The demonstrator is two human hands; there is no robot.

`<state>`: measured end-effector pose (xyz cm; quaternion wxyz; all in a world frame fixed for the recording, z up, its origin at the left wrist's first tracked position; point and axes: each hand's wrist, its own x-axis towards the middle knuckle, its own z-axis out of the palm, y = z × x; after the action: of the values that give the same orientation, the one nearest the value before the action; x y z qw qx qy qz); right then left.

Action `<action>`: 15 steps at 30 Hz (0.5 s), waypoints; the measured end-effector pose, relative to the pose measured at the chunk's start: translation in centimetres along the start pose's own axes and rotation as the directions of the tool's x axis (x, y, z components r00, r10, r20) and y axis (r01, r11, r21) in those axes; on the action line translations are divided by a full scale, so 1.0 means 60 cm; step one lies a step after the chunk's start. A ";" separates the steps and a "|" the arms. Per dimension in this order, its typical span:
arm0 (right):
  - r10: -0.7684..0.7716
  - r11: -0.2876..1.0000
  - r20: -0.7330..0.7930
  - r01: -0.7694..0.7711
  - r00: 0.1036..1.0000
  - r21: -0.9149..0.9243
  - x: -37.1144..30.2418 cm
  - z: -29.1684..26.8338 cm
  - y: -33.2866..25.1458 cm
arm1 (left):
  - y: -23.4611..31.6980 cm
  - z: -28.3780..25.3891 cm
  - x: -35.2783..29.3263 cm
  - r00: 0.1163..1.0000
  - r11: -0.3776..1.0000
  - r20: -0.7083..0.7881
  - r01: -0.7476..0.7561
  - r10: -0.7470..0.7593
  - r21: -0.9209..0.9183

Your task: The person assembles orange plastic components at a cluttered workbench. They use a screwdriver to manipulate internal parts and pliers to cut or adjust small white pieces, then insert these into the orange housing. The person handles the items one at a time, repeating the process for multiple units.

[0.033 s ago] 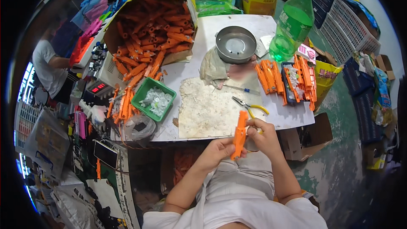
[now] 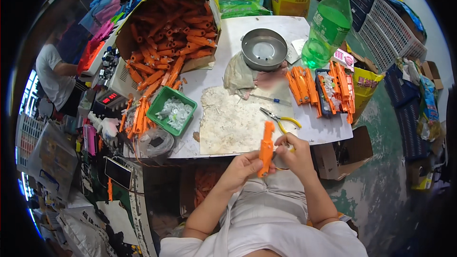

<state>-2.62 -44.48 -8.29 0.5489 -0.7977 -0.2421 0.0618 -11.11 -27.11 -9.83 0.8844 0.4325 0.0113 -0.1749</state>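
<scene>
My left hand (image 2: 244, 170) pinches an orange plastic part (image 2: 266, 150), long and narrow, standing nearly upright at the table's front edge. Just right of it is my right hand (image 2: 293, 156), its fingers curled together and apart from the part's upper half. Something yellow and small shows by those fingers, but I cannot make out what it is. Beyond the hands, pliers (image 2: 281, 118) with yellow handles lie on a stained board (image 2: 223, 126). Further back lies a thin, blue-marked tool (image 2: 270, 99).
A large box (image 2: 209, 62) spills orange parts on the left, beside a green tray (image 2: 162, 123) of clear pieces. A metal bowl (image 2: 264, 62) and green bottle (image 2: 328, 28) stand behind. Orange parts (image 2: 302, 85) lie around a dark tray at right. Another person (image 2: 54, 76) is at far left.
The orange part has shifted slightly left and up, away from my right fingers. My left hand still holds it.
</scene>
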 end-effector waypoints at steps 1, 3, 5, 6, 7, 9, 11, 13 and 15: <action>-0.064 0.995 -0.023 0.062 0.998 -0.084 -0.012 0.004 0.000 | 0.001 -0.001 0.004 0.998 0.999 -0.039 -0.047 0.046 -0.018; -0.219 0.956 -0.061 0.201 0.974 -0.212 -0.032 0.018 -0.006 | 0.007 0.007 0.010 0.982 0.992 -0.148 -0.125 0.121 -0.021; -0.293 0.917 -0.077 0.257 0.953 -0.306 -0.040 0.034 -0.015 | 0.006 0.014 0.014 0.951 0.980 -0.252 -0.194 0.179 -0.035; -0.329 0.892 -0.082 0.281 0.941 -0.354 -0.041 0.039 -0.018 | 0.004 0.017 0.016 0.932 0.976 -0.296 -0.219 0.210 0.004; -0.373 0.866 -0.092 0.311 0.923 -0.391 -0.039 0.045 -0.016 | 0.002 0.021 0.017 0.911 0.970 -0.336 -0.241 0.241 0.042; -0.360 0.853 -0.087 0.289 0.929 -0.435 -0.039 0.053 -0.010 | -0.003 0.027 0.022 0.869 0.952 -0.388 -0.285 0.307 0.116; -0.363 0.835 -0.084 0.283 0.928 -0.472 -0.036 0.060 -0.007 | -0.009 0.034 0.028 0.823 0.923 -0.419 -0.334 0.383 0.188; -0.383 0.810 -0.087 0.289 0.920 -0.510 -0.031 0.066 -0.006 | -0.014 0.038 0.031 0.800 0.916 -0.445 -0.351 0.402 0.194; -0.390 0.799 -0.092 0.287 0.916 -0.528 -0.027 0.068 -0.007 | -0.017 0.039 0.033 0.779 0.907 -0.464 -0.368 0.421 0.206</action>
<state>-5.66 -41.64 -9.76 0.3444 -0.8586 -0.3335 -0.1818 -9.89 -30.10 -9.49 0.8440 0.5010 0.1391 0.1315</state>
